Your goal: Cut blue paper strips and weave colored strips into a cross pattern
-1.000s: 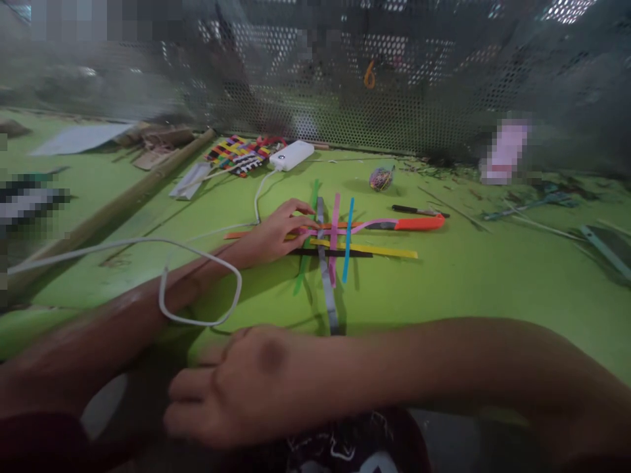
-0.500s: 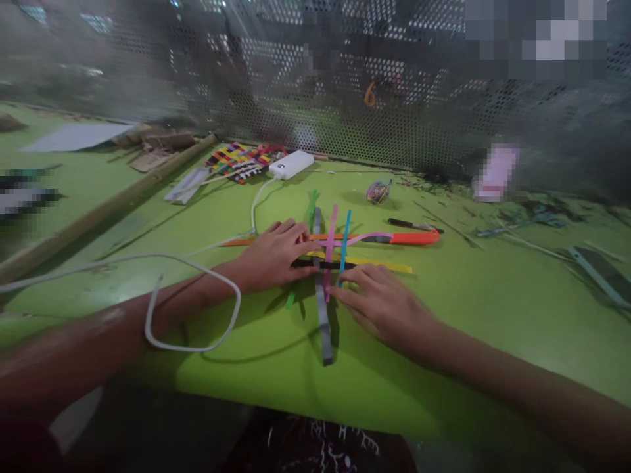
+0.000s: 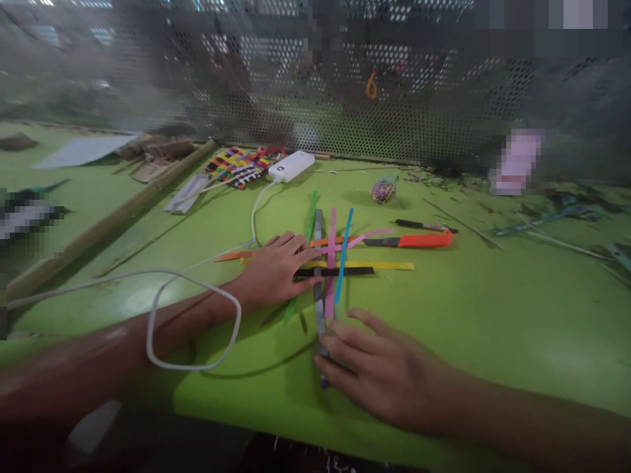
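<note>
Strips of several colours cross one another in a loose weave on the green table. My left hand (image 3: pixel 279 268) lies over the left side, fingers spread and pressing on the crossing. Running toward me are a green strip (image 3: pixel 312 213), a grey strip (image 3: pixel 318 226), a pink strip (image 3: pixel 330 295) and a blue strip (image 3: pixel 347 238). Across them lie a yellow strip (image 3: pixel 394 266), a black strip (image 3: pixel 362 270), an orange strip (image 3: pixel 231 256) and another pink strip (image 3: pixel 374 232). My right hand (image 3: pixel 377 361), fingers apart, is at the grey strip's near end; its fingertips overlap it.
An orange-handled knife (image 3: pixel 424 240) and a black pen-like tool (image 3: pixel 424 226) lie right of the strips. Behind are a white power bank (image 3: pixel 292 167) with a cable (image 3: pixel 236 328) looping over my left forearm, a woven colourful piece (image 3: pixel 231 164), a thread ball (image 3: pixel 383 191) and a bamboo pole (image 3: pixel 113 217).
My right hand has moved toward me from the blue and pink strips to the near end of the grey strip. My left hand stays on the weave.
</note>
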A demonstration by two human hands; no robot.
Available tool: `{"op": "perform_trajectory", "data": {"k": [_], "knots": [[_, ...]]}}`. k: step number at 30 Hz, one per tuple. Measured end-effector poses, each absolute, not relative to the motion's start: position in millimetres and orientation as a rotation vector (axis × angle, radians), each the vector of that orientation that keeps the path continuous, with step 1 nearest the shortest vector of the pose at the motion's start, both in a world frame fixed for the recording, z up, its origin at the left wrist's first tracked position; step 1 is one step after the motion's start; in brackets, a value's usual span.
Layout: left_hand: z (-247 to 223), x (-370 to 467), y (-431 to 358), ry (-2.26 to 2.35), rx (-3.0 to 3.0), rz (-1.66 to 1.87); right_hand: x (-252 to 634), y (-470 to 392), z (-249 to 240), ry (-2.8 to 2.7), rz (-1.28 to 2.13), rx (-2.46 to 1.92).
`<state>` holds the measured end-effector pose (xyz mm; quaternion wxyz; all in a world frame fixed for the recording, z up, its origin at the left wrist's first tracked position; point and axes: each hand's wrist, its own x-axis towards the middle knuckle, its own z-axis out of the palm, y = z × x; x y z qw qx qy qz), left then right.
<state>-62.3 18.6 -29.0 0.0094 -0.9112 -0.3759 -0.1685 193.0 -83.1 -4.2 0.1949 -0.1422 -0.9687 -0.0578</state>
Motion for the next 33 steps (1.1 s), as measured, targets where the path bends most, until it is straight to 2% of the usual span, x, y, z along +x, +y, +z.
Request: {"op": "perform_trajectory", "data": {"k": [9, 33], "knots": [[-31, -60, 16, -1.207, -2.808, -0.594, 184, -108, -12, -2.847, -0.224, -0.655], [-39, -58, 26, -1.144, -2.962, -0.605, 172, -96, -10, -2.794, -0.214, -0.763]]}}
